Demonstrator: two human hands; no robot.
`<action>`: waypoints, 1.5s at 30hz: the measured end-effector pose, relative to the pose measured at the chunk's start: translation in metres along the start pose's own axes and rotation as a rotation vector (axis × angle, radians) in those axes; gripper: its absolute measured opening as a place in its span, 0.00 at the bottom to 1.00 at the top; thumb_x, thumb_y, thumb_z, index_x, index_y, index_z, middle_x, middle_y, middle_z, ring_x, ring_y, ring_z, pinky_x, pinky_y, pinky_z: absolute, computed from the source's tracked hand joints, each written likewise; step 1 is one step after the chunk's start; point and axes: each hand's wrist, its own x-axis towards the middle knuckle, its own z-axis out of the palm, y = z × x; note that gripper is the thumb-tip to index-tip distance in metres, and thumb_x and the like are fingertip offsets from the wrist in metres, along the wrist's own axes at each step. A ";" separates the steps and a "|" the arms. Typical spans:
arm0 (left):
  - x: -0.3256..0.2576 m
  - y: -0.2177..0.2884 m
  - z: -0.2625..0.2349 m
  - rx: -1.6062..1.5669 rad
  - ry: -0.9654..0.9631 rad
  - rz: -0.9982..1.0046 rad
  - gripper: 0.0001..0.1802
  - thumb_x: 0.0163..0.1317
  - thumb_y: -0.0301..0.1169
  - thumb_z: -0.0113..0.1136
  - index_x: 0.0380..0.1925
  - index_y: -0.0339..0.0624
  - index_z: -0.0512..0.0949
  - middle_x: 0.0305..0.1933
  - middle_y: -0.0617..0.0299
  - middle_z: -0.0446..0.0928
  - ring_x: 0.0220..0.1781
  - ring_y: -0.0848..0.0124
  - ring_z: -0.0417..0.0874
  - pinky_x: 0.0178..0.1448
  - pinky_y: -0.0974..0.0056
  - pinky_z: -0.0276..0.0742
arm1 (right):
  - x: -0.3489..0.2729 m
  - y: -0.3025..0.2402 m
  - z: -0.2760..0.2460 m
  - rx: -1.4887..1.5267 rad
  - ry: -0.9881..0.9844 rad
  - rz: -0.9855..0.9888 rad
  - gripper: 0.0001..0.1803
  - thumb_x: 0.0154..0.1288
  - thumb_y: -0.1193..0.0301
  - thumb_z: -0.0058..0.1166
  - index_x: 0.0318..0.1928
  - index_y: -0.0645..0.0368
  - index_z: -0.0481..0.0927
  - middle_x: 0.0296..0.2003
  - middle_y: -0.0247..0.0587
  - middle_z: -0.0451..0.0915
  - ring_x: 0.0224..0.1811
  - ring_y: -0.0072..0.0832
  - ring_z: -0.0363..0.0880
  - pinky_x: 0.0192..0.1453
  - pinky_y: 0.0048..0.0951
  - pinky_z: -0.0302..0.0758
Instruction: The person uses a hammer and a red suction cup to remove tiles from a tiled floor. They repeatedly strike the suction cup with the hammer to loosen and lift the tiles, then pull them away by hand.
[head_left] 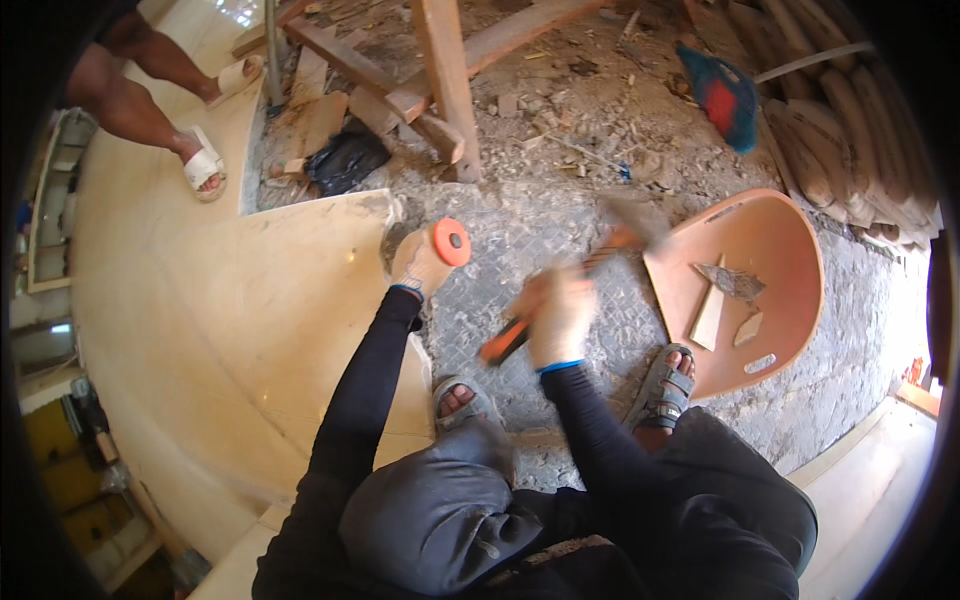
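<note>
The salmon-coloured plastic basin (795, 245) lies tipped on the worn grey floor (500, 245), its open side toward the person; in it are a pointed tool with a pale handle (709, 312), whose blade is too dirty to make out well, and a small pale shard (748, 328). Just left of the basin, the gloved right hand (560, 312) is clamped on a hammer with an orange-and-black handle (503, 342); motion blurs the hand, and the hammer's grey head is smeared near the basin's rim, so whether they touch I cannot tell. Farther left of the basin, the gloved left hand (416, 264) is closed around a tool topped by a round orange disc (452, 243); its lower part is hidden. Well left of the basin, beyond the cream floor slabs (290, 290), another person's sandalled feet (207, 170) show, the upper body cut off.
</note>
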 end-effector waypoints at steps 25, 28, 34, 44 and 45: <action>-0.016 -0.007 -0.028 -0.250 -0.189 -0.122 0.08 0.68 0.32 0.67 0.45 0.45 0.85 0.45 0.53 0.88 0.48 0.53 0.88 0.53 0.52 0.84 | -0.011 0.051 -0.004 -0.735 -0.591 0.248 0.16 0.77 0.58 0.62 0.35 0.54 0.75 0.22 0.31 0.75 0.21 0.27 0.78 0.23 0.36 0.76; -0.028 -0.014 -0.034 -0.170 -0.173 -0.024 0.08 0.68 0.33 0.66 0.45 0.46 0.85 0.46 0.53 0.88 0.49 0.52 0.88 0.53 0.52 0.84 | -0.010 0.019 0.001 -0.508 -0.437 0.388 0.16 0.78 0.55 0.62 0.36 0.48 0.75 0.23 0.28 0.73 0.19 0.23 0.72 0.23 0.33 0.74; -0.030 0.037 -0.049 0.128 -0.005 -0.014 0.09 0.60 0.34 0.68 0.39 0.45 0.84 0.43 0.49 0.87 0.49 0.47 0.88 0.54 0.46 0.83 | 0.022 -0.048 0.002 -0.275 -0.263 0.370 0.13 0.78 0.58 0.60 0.39 0.47 0.72 0.23 0.26 0.69 0.17 0.19 0.67 0.21 0.32 0.72; -0.083 0.059 -0.061 -0.342 0.363 -0.153 0.13 0.57 0.22 0.69 0.44 0.43 0.85 0.45 0.51 0.87 0.47 0.50 0.88 0.56 0.49 0.84 | 0.029 0.024 -0.028 -0.483 -0.287 0.644 0.14 0.77 0.56 0.61 0.37 0.45 0.72 0.22 0.26 0.71 0.17 0.21 0.69 0.22 0.32 0.73; -0.086 0.049 -0.062 -0.264 0.459 -0.227 0.13 0.57 0.26 0.73 0.43 0.44 0.84 0.44 0.52 0.86 0.45 0.51 0.88 0.54 0.50 0.84 | 0.025 0.034 -0.028 -0.493 -0.317 0.610 0.14 0.77 0.57 0.61 0.37 0.46 0.72 0.22 0.27 0.71 0.17 0.22 0.70 0.22 0.33 0.73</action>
